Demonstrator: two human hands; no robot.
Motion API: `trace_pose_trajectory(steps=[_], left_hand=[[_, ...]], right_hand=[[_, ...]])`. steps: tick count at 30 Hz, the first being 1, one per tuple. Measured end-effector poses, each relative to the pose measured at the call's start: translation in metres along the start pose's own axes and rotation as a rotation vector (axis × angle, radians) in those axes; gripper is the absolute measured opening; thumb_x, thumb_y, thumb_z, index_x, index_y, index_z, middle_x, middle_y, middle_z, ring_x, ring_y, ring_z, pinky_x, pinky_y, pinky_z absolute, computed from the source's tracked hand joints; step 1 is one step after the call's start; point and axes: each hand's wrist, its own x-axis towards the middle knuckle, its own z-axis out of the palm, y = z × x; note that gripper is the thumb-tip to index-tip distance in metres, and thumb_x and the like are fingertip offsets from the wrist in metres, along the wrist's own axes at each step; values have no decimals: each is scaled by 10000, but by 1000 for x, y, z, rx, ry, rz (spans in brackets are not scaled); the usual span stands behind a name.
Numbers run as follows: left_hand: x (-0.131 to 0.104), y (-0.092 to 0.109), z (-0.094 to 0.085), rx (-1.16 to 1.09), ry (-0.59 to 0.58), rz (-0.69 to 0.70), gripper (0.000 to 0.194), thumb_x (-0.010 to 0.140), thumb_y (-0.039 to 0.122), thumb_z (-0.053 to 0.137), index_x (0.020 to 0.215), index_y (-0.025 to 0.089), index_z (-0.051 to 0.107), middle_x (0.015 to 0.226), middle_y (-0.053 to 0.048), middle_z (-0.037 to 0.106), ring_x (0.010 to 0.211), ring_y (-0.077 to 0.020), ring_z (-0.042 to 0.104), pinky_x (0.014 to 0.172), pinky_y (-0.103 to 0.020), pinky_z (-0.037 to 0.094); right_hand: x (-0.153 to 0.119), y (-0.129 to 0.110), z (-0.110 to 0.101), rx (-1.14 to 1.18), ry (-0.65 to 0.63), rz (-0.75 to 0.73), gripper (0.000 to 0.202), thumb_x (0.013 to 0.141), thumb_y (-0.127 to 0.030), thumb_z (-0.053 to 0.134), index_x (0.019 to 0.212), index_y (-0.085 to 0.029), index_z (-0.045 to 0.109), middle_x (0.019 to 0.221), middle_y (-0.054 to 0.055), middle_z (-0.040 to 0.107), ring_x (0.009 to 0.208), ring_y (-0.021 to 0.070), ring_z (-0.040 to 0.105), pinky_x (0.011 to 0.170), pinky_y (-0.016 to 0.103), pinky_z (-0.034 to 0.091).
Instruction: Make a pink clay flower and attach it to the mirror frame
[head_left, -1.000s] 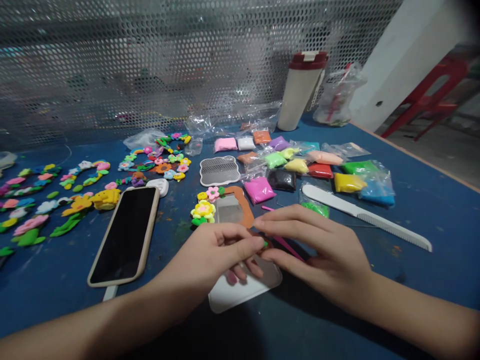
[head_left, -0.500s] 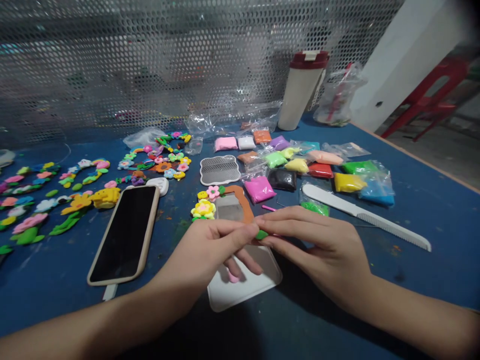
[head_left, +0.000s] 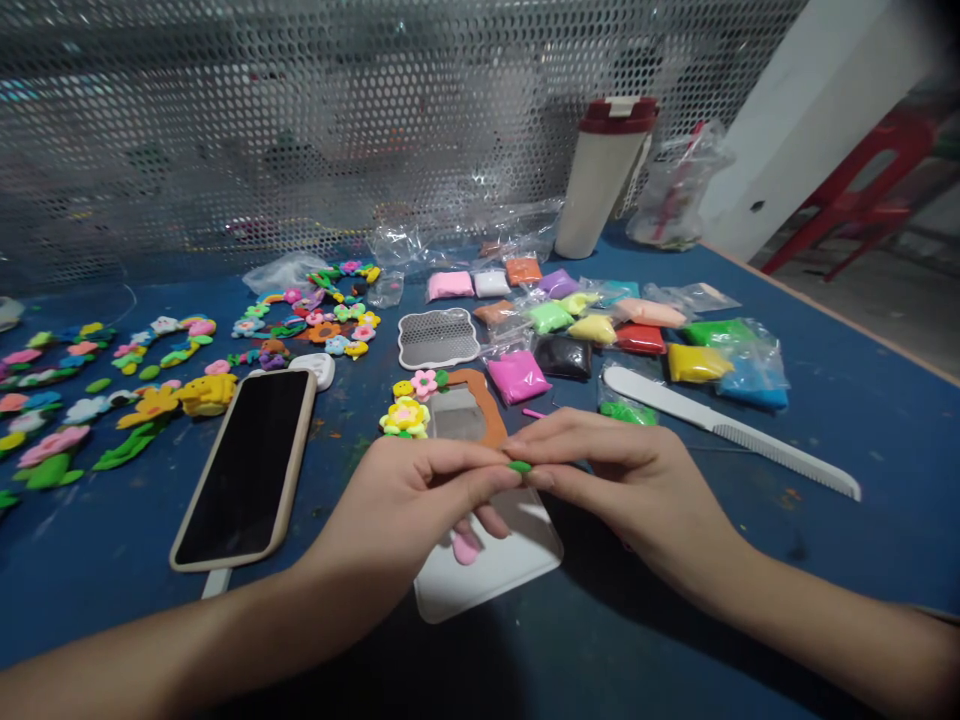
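A small green piece of modelling clay point(head_left: 519, 466) is pinched between the fingertips of both hands. My left hand point(head_left: 431, 490) is closed on it from the left, thumb below and index finger above. From the right, my right hand point(head_left: 619, 465) pinches the same piece with thumb and fingers. Below them lies a white hand mirror point(head_left: 495, 565), partly covered by my fingers, with a pink clay blob point(head_left: 466, 546) on it. Just behind my hands, its upper part has a brown clay border point(head_left: 491, 405) and a yellow clay flower point(head_left: 405, 416).
A phone point(head_left: 244, 470) lies left, near several clay flower pieces point(head_left: 154, 403). Bagged clay packets point(head_left: 519, 376), a small wavy-edged mirror point(head_left: 438, 340) and a white comb point(head_left: 731, 430) lie behind and right. A tumbler point(head_left: 604, 185) stands before the perforated metal panel point(head_left: 300, 130).
My fingertips have shifted on the green clay; both thumbs now sit nearer each other beneath it, and the piece looks slimmer. My left fingers curl in slightly, showing more of the pink blob.
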Motion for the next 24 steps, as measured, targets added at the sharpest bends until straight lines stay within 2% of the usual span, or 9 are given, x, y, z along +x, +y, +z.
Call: trace_pose_trajectory(steps=[4, 9, 12, 16, 20, 24], left_hand=[[0, 0, 1, -26, -13, 10, 142, 758, 227, 626, 748, 245, 766, 524, 37, 677, 459, -74, 586, 467, -128, 475], [2, -1, 0, -37, -21, -8, 117, 744, 239, 644, 699, 211, 748, 540, 22, 682, 472, -82, 586, 476, -138, 473], [5, -4, -3, -64, -100, -71, 249, 813, 352, 581, 703, 173, 716, 541, -7, 682, 436, -77, 558, 462, -149, 447], [6, -7, -3, -111, -193, -145, 387, 861, 470, 502, 742, 142, 670, 500, -1, 628, 383, -48, 480, 419, -130, 367], [6, -6, -3, -120, -194, -149, 302, 826, 446, 577, 763, 154, 624, 504, 29, 591, 404, -54, 483, 428, -140, 374], [5, -4, -7, -100, -202, -146, 220, 799, 378, 632, 821, 160, 613, 526, 29, 607, 423, -62, 497, 451, -154, 398]], right_hand=[[-1, 1, -1, 0, 18, -17, 192, 793, -152, 669, 860, -317, 740, 894, -28, 716, 868, 119, 642, 770, 250, 515], [-2, 0, -2, -47, 26, -71, 220, 796, -124, 664, 879, -316, 732, 907, -36, 708, 883, 107, 634, 788, 238, 504], [-3, -1, -3, -68, 44, -111, 222, 793, -117, 665, 890, -307, 727, 896, -35, 706, 865, 103, 633, 773, 227, 510], [-2, -3, -4, -187, 72, -254, 225, 777, -78, 665, 898, -258, 725, 875, -4, 704, 843, 116, 639, 738, 224, 525], [-2, -5, -5, -333, 56, -375, 175, 781, -57, 649, 882, -184, 716, 884, 41, 687, 830, 123, 645, 708, 217, 532], [-2, -6, -7, -429, 30, -460, 161, 807, -77, 622, 907, -175, 700, 899, 56, 684, 854, 138, 639, 734, 243, 527]])
